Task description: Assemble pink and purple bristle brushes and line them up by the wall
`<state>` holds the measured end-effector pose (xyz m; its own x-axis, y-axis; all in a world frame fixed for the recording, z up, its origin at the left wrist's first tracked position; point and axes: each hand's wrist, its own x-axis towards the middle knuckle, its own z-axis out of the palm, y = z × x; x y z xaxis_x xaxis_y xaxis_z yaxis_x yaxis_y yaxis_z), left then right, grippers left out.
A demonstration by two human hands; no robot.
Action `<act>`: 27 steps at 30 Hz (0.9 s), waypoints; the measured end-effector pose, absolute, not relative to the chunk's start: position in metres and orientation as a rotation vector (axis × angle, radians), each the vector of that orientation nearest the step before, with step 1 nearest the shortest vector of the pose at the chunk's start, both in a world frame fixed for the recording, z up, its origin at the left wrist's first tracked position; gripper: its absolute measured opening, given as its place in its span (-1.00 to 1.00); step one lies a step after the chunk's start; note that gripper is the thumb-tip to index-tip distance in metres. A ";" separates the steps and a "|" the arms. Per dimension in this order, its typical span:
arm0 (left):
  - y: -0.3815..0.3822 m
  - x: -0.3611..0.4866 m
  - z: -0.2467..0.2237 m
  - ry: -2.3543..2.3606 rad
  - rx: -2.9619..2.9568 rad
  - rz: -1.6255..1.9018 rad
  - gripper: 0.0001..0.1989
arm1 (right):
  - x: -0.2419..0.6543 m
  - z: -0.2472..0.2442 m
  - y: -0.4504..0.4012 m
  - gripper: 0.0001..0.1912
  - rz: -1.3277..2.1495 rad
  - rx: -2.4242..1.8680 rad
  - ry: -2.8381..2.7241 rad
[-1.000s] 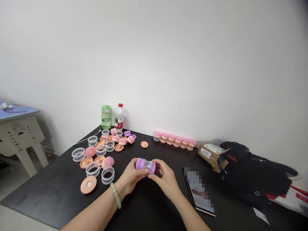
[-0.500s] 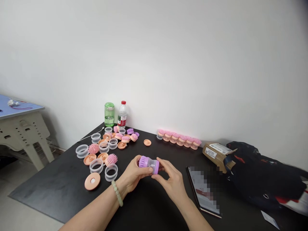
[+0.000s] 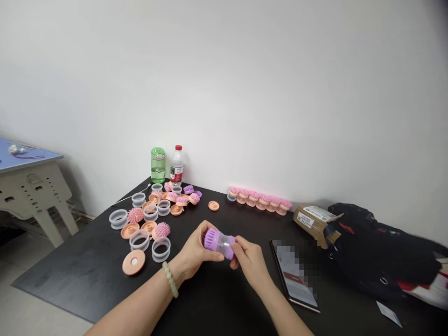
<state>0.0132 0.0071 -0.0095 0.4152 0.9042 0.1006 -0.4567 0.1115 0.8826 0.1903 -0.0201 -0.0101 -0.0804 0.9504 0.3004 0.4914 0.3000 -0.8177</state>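
Between my hands, above the black table, is a purple brush (image 3: 219, 243) with a clear middle section, lying on its side. Its bristle end points left, inside the grip of my left hand (image 3: 196, 249), which wears a pale green bead bracelet. At the purple cap on the right end, my right hand (image 3: 250, 261) pinches with thumb and fingers. To the left lie clear rings (image 3: 161, 249), orange discs (image 3: 134, 262) and pink bristle heads (image 3: 162, 230). Along the wall stands a row of pink brushes (image 3: 262, 201).
A green bottle (image 3: 158, 165) and a red-capped bottle (image 3: 177, 166) stand at the back corner. On the right are a tablet (image 3: 294, 275), a cardboard box (image 3: 315, 221), a dark bag (image 3: 378, 252) and a small card (image 3: 389, 313). A blue-topped desk (image 3: 28, 156) stands far left.
The brush has tilted, its right end lower. The fingers of my right hand have shifted and curled closer around the purple cap. The view has moved slightly.
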 end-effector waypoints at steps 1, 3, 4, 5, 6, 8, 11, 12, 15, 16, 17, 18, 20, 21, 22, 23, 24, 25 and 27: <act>0.007 0.013 -0.009 0.528 1.043 1.085 -0.44 | 0.190 -0.011 -0.019 -0.45 0.758 -1.326 -1.686; 0.007 0.013 -0.009 0.540 1.022 1.099 -0.45 | 0.190 -0.014 -0.017 -0.44 0.784 -1.268 -1.642; 0.008 0.013 -0.010 0.564 0.995 1.104 -0.45 | 0.190 -0.016 -0.016 -0.45 0.743 -1.217 -1.627; 0.009 0.013 -0.010 0.592 0.966 1.109 -0.45 | 0.190 -0.017 -0.016 -0.42 0.694 -1.166 -1.619; 0.010 0.013 -0.010 0.619 0.939 1.113 -0.45 | 0.189 -0.018 -0.015 -0.37 0.653 -1.124 -1.621; 0.011 0.012 -0.011 0.649 0.904 1.118 -0.44 | 0.188 -0.019 -0.015 -0.33 0.601 -1.091 -1.652; 0.012 0.011 -0.011 0.640 0.901 1.118 -0.44 | 0.187 -0.020 -0.015 -0.36 0.546 -1.182 -1.677; 0.012 0.011 -0.011 0.639 0.909 1.119 -0.44 | 0.188 -0.020 -0.016 -0.38 0.543 -1.230 -1.671; 0.012 0.012 -0.010 0.655 0.934 1.138 -0.44 | 0.190 -0.021 -0.015 -0.47 0.558 -1.319 -1.647; 0.012 0.012 -0.010 0.661 0.938 1.145 -0.44 | 0.190 -0.021 -0.015 -0.47 0.554 -1.317 -1.646; 0.012 0.011 -0.010 0.665 0.940 1.151 -0.44 | 0.190 -0.022 -0.015 -0.45 0.539 -1.301 -1.649; 0.012 0.011 -0.010 0.666 0.939 1.152 -0.44 | 0.190 -0.022 -0.014 -0.41 0.515 -1.274 -1.655; 0.013 0.011 -0.011 0.668 0.943 1.149 -0.43 | 0.189 -0.021 -0.014 -0.35 0.480 -1.221 -1.674; 0.013 0.011 -0.011 0.668 0.952 1.149 -0.43 | 0.188 -0.021 -0.014 -0.37 0.486 -1.211 -1.680; 0.013 0.011 -0.012 0.668 0.964 1.150 -0.43 | 0.188 -0.021 -0.014 -0.43 0.509 -1.219 -1.679; 0.014 0.011 -0.012 0.668 0.978 1.154 -0.42 | 0.188 -0.020 -0.015 -0.50 0.543 -1.241 -1.668; 0.014 0.012 -0.012 0.669 0.992 1.159 -0.42 | 0.189 -0.020 -0.014 -0.55 0.572 -1.265 -1.650; 0.014 0.012 -0.013 0.672 1.005 1.164 -0.42 | 0.190 -0.020 -0.014 -0.58 0.588 -1.282 -1.630; 0.014 0.012 -0.013 0.681 1.022 1.174 -0.41 | 0.191 -0.020 -0.014 -0.56 0.568 -1.269 -1.600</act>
